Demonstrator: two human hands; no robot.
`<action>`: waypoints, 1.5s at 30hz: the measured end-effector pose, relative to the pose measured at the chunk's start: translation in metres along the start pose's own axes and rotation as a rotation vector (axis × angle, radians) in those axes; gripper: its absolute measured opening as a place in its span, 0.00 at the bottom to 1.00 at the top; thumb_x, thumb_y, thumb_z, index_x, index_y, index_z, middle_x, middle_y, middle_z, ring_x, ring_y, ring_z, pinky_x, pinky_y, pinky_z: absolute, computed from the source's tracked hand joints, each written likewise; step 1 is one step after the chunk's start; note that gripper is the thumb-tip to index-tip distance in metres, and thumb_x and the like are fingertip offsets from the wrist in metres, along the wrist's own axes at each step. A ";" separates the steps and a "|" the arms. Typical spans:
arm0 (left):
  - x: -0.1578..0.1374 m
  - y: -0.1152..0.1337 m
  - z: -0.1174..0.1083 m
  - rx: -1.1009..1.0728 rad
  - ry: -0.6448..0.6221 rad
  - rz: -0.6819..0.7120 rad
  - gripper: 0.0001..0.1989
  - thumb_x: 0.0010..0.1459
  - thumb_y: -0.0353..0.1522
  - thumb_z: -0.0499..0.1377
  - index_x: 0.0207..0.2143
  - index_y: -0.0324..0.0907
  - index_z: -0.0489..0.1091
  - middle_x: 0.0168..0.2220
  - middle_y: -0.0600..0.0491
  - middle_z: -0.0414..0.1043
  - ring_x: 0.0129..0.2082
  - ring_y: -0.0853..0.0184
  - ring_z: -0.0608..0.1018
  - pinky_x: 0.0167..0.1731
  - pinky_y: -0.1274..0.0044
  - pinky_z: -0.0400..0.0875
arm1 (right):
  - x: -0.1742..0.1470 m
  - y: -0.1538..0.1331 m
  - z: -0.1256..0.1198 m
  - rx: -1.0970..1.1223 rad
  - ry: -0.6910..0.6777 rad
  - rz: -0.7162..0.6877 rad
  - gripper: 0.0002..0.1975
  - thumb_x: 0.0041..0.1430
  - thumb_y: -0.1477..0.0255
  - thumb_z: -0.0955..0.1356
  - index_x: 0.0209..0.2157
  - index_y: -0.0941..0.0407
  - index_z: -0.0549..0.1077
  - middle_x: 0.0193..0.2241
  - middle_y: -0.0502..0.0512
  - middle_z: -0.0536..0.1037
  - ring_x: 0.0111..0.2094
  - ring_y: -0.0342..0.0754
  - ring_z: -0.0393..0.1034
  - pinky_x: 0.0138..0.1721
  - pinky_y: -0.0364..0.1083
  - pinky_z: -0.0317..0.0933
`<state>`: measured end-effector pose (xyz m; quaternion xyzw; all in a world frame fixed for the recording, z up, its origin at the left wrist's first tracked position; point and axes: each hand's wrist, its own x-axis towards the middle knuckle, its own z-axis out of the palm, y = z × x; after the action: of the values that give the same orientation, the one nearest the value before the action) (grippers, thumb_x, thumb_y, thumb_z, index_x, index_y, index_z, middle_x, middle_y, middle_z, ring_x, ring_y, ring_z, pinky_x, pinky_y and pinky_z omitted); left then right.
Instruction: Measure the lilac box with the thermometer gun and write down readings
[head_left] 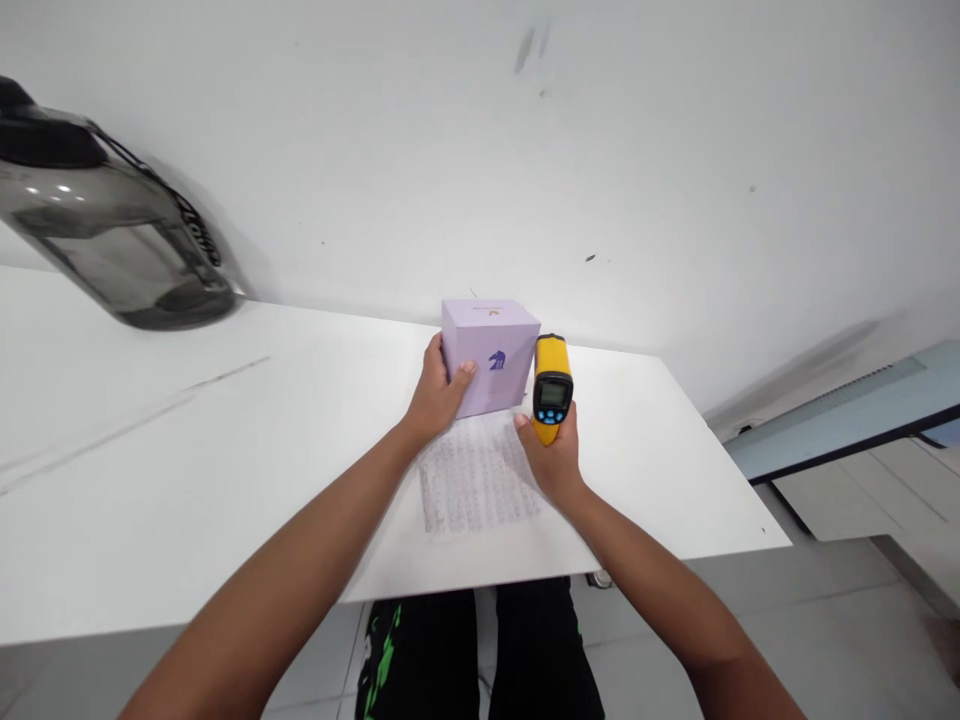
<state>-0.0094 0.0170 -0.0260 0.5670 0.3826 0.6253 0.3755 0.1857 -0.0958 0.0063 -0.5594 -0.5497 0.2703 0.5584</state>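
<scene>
A lilac box [491,355] with a dark blue horse-head mark on its front stands near the wall. My left hand [441,388] grips its left side, thumb across the front face and the other fingers mostly hidden behind. Just right of the box, my right hand [553,455] is wrapped round the handle of a yellow and black infrared thermometer [553,380]. Its small screen and blue buttons face me, and its front end points away towards the wall. Beneath my hands, a patch of faint printed or written rows [480,480] shows on the white table [300,430].
A large grey see-through water bottle [120,220] with a black lid stands at the back left. A white wall [420,150] with a few marks rises behind the table. The table's front edge lies above my legs [480,650]. A pale blue panel [862,410] is beyond the right end.
</scene>
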 end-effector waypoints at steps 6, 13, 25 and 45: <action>0.000 0.001 0.000 0.000 -0.002 -0.005 0.49 0.62 0.66 0.69 0.73 0.49 0.63 0.75 0.34 0.69 0.76 0.39 0.72 0.80 0.44 0.62 | 0.005 -0.001 -0.001 -0.015 0.047 0.097 0.25 0.60 0.56 0.76 0.54 0.48 0.68 0.39 0.49 0.75 0.38 0.53 0.73 0.39 0.51 0.71; 0.002 -0.006 0.000 0.018 0.000 0.004 0.49 0.63 0.66 0.69 0.73 0.50 0.63 0.74 0.35 0.69 0.75 0.39 0.72 0.79 0.43 0.63 | 0.005 -0.005 -0.001 0.039 0.037 0.110 0.26 0.57 0.54 0.78 0.50 0.48 0.68 0.37 0.46 0.74 0.37 0.51 0.70 0.39 0.51 0.69; 0.002 -0.008 -0.001 0.042 0.004 0.009 0.47 0.64 0.65 0.69 0.74 0.51 0.63 0.74 0.36 0.69 0.76 0.40 0.73 0.79 0.44 0.64 | 0.007 -0.003 0.000 0.045 0.038 0.116 0.25 0.56 0.55 0.78 0.48 0.47 0.67 0.36 0.46 0.74 0.37 0.51 0.71 0.39 0.51 0.69; 0.001 -0.006 -0.001 0.055 -0.003 -0.014 0.50 0.63 0.66 0.68 0.75 0.50 0.61 0.76 0.35 0.66 0.77 0.38 0.71 0.79 0.43 0.62 | 0.008 0.001 0.001 0.048 0.039 0.089 0.26 0.55 0.51 0.77 0.46 0.46 0.64 0.36 0.45 0.71 0.37 0.51 0.68 0.39 0.52 0.68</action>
<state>-0.0108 0.0206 -0.0312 0.5756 0.4031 0.6110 0.3647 0.1873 -0.0878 0.0078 -0.5750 -0.5068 0.2968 0.5696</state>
